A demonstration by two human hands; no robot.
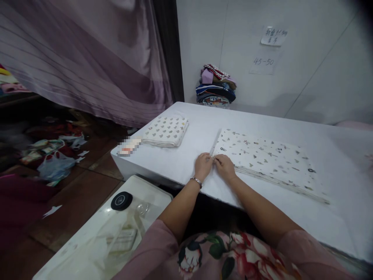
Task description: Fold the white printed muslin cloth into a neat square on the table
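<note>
A long folded white cloth (262, 155) with a small scattered print lies in layers across the white-covered table (175, 165). At its near left corner, my left hand (203, 166) pinches the cloth's edge; a bracelet (197, 181) circles that wrist. Right beside it, my right hand (224, 166) is closed with its fingertips on the same corner. The two hands nearly touch, and the fingers hide the exact bit of edge between them. Farther left on the table rests a smaller folded cloth (166, 131), white with rows of grey motifs.
A stack of folded textiles (216, 86) stands by the wall behind the table. Front left, a lower white surface (87, 229) bears a round black object (121, 200) and a clear plastic bag (101, 241). A purple curtain (122, 58) hangs at left; bags (56, 165) litter the floor.
</note>
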